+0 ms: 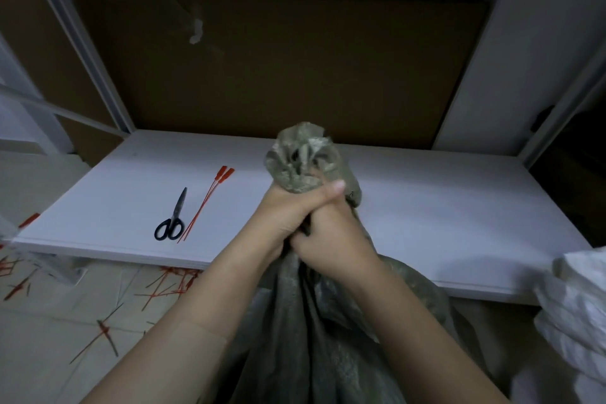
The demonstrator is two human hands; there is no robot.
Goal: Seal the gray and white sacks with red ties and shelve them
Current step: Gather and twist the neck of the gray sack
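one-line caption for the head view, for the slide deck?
Both hands, left hand and right hand, grip the gray sack neck; red ties and scissors lie on the white shelf.

We see a white shelf board (pixel 426 207) spreading out beyond the hands, backed by a brown cardboard panel (pixel 278 69). Pale metal uprights (pixel 82 43) rise to the left, a white wall (pixel 531 43) to the right. The light is dim. Pale floor (pixel 49 331) lies lower left.

One head-worn camera looks forward and down, close over the white shelf (pixel 426 207).
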